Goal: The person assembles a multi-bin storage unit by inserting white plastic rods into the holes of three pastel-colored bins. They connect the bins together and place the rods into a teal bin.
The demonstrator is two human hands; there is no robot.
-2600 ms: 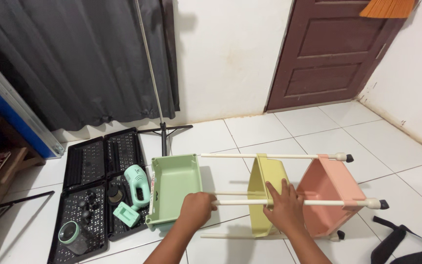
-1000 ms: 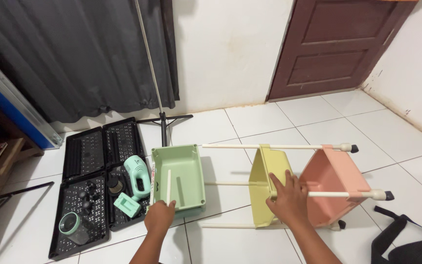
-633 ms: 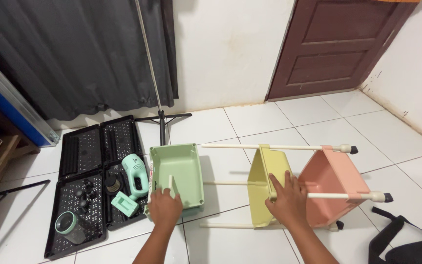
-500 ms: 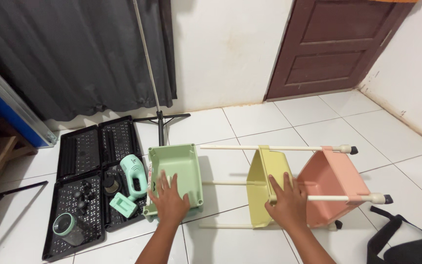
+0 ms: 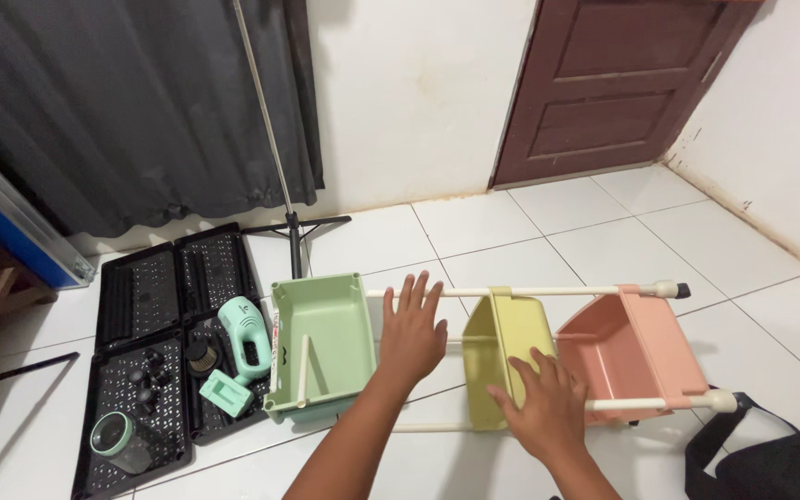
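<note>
On white floor tiles (image 5: 604,250), a pastel rack (image 5: 511,356) lies near the door (image 5: 604,88).

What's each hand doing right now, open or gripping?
Left hand: open, fingers spread, beside the green bin, gripping nothing.
Right hand: open, flat by the yellow bin, gripping nothing.

A brown door (image 5: 608,83) stands shut in the white wall (image 5: 409,93). A dark curtain (image 5: 131,102) hangs at left, with a tripod (image 5: 293,227) standing before it on the white floor tiles (image 5: 604,241). Black trays (image 5: 173,287) lie flat on the floor, holding a mint tool (image 5: 244,338), a mint block (image 5: 224,392) and a round jar (image 5: 115,435). A black bag (image 5: 780,468) lies at lower right.
</note>
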